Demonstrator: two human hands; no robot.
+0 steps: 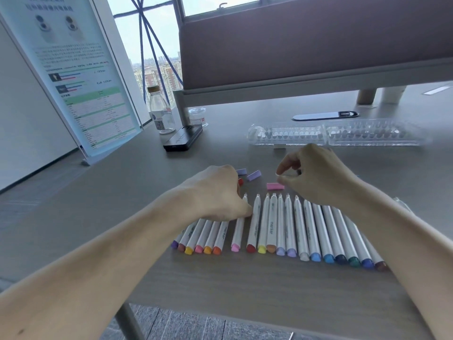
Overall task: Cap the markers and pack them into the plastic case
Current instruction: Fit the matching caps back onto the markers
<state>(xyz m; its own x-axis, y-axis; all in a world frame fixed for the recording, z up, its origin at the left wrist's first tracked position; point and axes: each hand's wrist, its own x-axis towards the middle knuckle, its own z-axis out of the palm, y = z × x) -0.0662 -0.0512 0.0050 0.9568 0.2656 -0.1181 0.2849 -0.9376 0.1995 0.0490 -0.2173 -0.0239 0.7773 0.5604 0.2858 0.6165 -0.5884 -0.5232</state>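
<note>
A row of several white markers [277,224] with coloured ends lies on the grey table, their bare tips pointing away from me. My left hand [218,192] is curled over the left end of the row. Its thumb lies against the pink-ended marker [237,229], which sits apart and at a slight angle. My right hand [316,175] hovers just above a loose pink cap [275,186], thumb and forefinger tips close together; whether they pinch anything is unclear. Two lilac caps [253,175] and a red cap [241,182] lie beyond the row. The clear plastic case [326,143] lies open behind.
A black phone [182,138], a glass bottle [160,111] and a small clear jar [197,116] stand at the back left beside a leaning poster board [73,69]. A raised partition [318,40] runs along the back. The table's front edge is near my forearms.
</note>
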